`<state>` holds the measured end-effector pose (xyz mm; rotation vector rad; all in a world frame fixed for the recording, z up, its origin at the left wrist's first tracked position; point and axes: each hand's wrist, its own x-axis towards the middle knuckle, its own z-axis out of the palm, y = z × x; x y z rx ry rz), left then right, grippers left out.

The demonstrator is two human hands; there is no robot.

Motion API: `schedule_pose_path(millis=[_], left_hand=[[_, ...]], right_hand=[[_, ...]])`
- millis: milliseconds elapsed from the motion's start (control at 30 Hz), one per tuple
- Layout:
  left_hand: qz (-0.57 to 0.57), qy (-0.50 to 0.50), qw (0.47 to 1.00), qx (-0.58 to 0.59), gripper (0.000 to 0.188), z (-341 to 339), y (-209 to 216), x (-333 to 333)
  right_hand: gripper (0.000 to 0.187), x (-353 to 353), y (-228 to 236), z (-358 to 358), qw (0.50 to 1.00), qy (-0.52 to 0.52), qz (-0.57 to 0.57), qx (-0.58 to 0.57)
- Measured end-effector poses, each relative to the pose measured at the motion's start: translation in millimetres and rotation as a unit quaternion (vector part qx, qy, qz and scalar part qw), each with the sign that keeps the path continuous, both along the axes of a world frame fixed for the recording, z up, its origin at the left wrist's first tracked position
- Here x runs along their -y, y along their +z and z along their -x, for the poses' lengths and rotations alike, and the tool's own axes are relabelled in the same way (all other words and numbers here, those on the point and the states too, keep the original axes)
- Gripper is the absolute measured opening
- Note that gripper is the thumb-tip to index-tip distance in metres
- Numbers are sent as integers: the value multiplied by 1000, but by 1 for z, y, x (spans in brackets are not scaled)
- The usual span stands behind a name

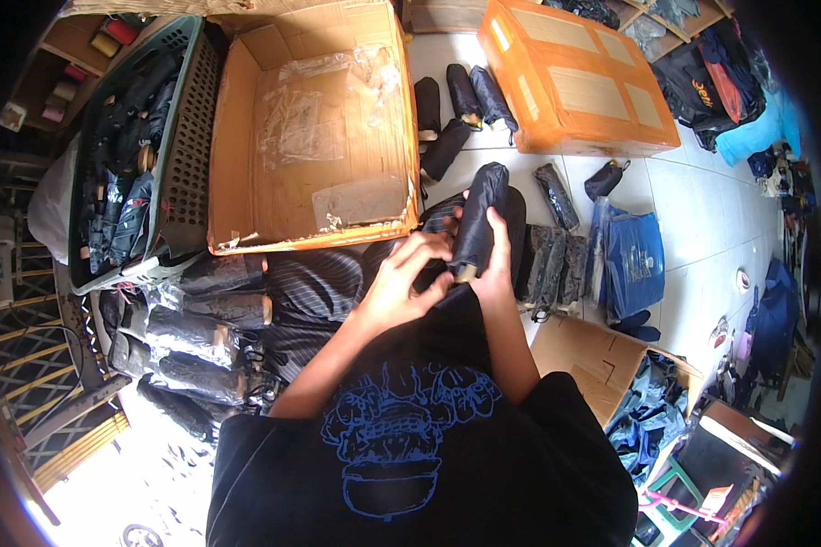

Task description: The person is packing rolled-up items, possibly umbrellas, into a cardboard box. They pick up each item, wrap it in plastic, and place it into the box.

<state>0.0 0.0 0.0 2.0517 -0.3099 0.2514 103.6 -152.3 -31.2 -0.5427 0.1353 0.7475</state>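
Note:
A black folding umbrella (480, 214) in a fabric sleeve is held tilted up in front of my lap, its pale handle end toward me. My right hand (496, 264) wraps its right side, with the thumb laid along the sleeve. At the lower end, my left hand (409, 276) has bent fingers and thumb closing on the sleeve's edge by the handle. Several more sleeved umbrellas (462, 91) lie on the floor just beyond. Camouflage-patterned ones (545, 264) sit to the right of my hands.
An open cardboard box (315, 196) with clear plastic inside stands front left, beside a green basket (192, 137) full of umbrellas. Wrapped umbrellas (196, 342) are piled at my left. A taped box (579, 82) stands far right; blue packages (631, 255) and an open carton (579, 360) lie right.

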Motion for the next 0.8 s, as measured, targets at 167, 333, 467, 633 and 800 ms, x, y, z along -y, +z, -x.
schedule_pose_path(millis=[167, 333, 467, 633, 800], left_hand=[[24, 71, 996, -53, 68, 6, 30, 8], [8, 77, 996, 38, 53, 5, 11, 18], [56, 132, 982, 121, 50, 7, 2, 25], [364, 147, 917, 67, 57, 10, 5, 24], [65, 168, 979, 92, 66, 16, 17, 15]], right_hand=[[29, -21, 7, 9, 994, -46, 89, 33], [33, -26, 33, 12, 982, -64, 174, 32], [39, -30, 47, 15, 953, -53, 283, 94], [63, -31, 54, 11, 997, -45, 67, -8], [50, -30, 37, -4, 991, 106, -55, -55]])
